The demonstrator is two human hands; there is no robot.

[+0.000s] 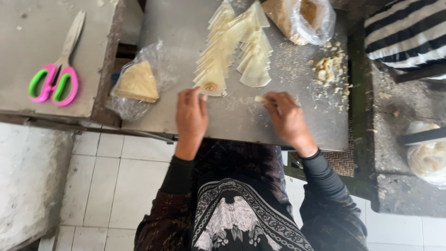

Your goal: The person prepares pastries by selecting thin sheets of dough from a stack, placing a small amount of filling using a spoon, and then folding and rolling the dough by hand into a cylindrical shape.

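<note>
Steel worktop (186,28), seen from above. Nearest triangular pastry sheet (211,83), dab of brown filling at its middle, at the near end of a fanned row running away from the body; long axis of row pointing away and slightly right. Left hand (190,114) directly below that sheet, fingertips touching its near edge, fingers loosely curled, nothing gripped. Right hand (287,116) well apart to the right, closed in a pinch on a small pale scrap (260,99). Left hand nearer the sheet. Second sheet row (254,56) alongside; bagged sheets (137,83) left; crumbs (331,69) right.
</note>
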